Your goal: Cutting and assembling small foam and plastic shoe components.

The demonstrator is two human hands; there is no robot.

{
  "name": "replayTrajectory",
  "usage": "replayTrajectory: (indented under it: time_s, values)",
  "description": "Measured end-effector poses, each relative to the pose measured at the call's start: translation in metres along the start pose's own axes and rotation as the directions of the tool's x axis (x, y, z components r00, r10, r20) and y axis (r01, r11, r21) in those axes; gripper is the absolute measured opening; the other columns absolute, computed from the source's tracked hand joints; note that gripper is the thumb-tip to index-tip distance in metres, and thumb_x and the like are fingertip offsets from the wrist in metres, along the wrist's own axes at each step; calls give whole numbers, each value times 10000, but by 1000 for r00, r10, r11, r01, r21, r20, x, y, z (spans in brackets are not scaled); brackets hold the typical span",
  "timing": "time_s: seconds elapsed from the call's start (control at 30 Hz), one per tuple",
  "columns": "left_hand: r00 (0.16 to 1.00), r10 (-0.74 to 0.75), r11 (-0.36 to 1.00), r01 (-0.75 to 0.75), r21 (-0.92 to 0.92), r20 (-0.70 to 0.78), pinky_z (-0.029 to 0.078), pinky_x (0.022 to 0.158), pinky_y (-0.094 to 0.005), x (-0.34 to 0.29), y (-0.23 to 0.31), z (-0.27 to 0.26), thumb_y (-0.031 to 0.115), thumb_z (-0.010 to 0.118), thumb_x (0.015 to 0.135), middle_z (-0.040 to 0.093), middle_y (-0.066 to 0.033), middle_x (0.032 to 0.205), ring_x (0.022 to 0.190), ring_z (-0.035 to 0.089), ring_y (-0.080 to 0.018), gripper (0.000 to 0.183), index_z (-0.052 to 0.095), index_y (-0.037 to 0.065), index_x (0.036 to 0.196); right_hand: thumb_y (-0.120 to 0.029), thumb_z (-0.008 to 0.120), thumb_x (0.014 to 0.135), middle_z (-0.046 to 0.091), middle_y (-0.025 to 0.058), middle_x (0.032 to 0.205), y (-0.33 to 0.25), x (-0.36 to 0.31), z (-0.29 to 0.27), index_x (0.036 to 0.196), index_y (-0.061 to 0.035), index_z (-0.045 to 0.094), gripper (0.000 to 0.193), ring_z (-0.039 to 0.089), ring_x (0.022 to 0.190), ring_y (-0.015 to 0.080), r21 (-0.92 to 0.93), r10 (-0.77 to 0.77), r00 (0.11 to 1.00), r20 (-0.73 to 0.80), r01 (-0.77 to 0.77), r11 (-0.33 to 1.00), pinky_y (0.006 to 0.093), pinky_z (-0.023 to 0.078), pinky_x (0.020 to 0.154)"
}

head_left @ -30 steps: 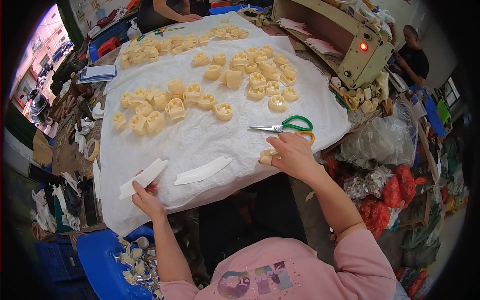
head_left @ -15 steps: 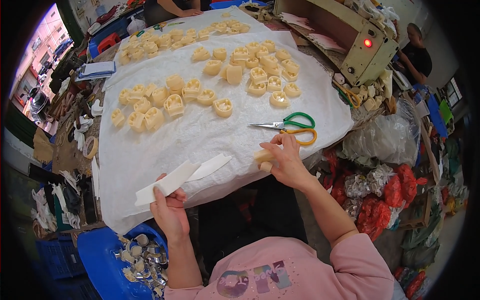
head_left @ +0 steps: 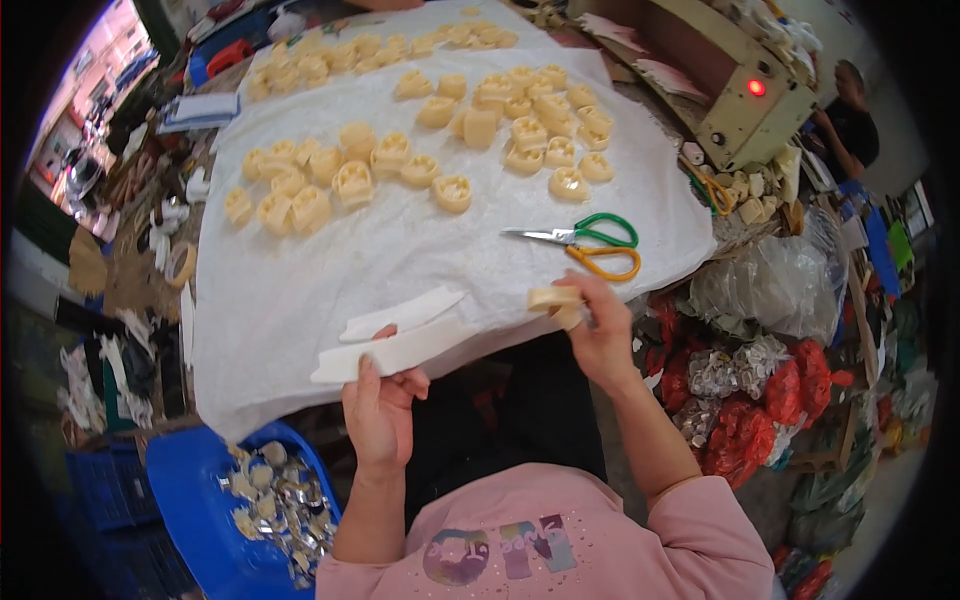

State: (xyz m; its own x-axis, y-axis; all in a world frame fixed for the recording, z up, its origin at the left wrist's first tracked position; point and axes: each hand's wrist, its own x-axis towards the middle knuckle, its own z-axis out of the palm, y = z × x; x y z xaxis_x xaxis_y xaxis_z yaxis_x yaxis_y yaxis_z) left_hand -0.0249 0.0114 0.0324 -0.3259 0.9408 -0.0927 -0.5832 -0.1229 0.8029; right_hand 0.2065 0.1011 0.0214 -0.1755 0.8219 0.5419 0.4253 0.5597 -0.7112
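A white strip with shaped ends (head_left: pixel 345 364) is pinched between the thumb and fingers of my left hand (head_left: pixel 383 420), near the table's front edge. Just beyond it a second white strip (head_left: pixel 405 310) lies on the white sheet (head_left: pixel 480 262). My right hand (head_left: pixel 606 335) grips a cream-coloured curled band (head_left: pixel 548 298) above the front edge; its far side is hidden by my fingers. Beyond that hand, scissors (head_left: pixel 572 237) with one green and one yellow handle lie with blades parted, pointing left. Several cream curled pieces (head_left: pixel 452 193) sit in clusters further back.
A blue tub (head_left: pixel 175 500) with metallic and cream scraps stands at the lower left. A tape roll (head_left: pixel 182 265) lies left of the sheet. At the right are a machine with a red light (head_left: pixel 757 88), plastic bags (head_left: pixel 770 280) and a person (head_left: pixel 848 125).
My left hand has moved right and turned the white strip flatter, beside the other strip. My right hand has shifted slightly right and lower, tilting the cream band.
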Motion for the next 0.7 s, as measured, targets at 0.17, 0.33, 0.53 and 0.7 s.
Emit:
replayTrajectory:
  time_s: [0.17,0.33,0.53,0.7]
  values:
    - [996,-41,999,40,20,74,448,621,-285,-1,-7,10,252,388,978,576,-84,866,707,552,-162,417,461,-83,1216,-27,707,737,614,115,999,-31,0,-2,1097,-58,551,393,583,925,241,346,42,998,-56,-20,938,332,471,801]
    - [998,-3,1000,2,18,61,445,743,-284,-11,-10,17,220,383,989,579,-151,1118,826,550,-144,378,494,-79,1192,-125,728,758,453,200,1232,-59,-1,11,1072,-81,528,375,542,963,241,334,-235,971,49,206,920,346,464,817]
    - [996,-57,994,62,-86,63,427,952,-332,-23,-13,27,219,360,993,511,-189,1238,1052,549,-198,402,443,-96,1230,18,646,768,570,179,1041,-67,-16,42,1096,-73,498,371,589,871,287,408,-323,946,-25,305,860,343,493,721]
    - [982,-91,994,98,-39,165,410,984,-352,-30,-1,35,264,364,986,513,-194,1244,1147,516,-241,444,425,-82,1256,155,525,699,570,188,1051,-64,-18,54,1096,-67,503,456,585,880,302,407,-382,918,-107,390,826,370,501,721]
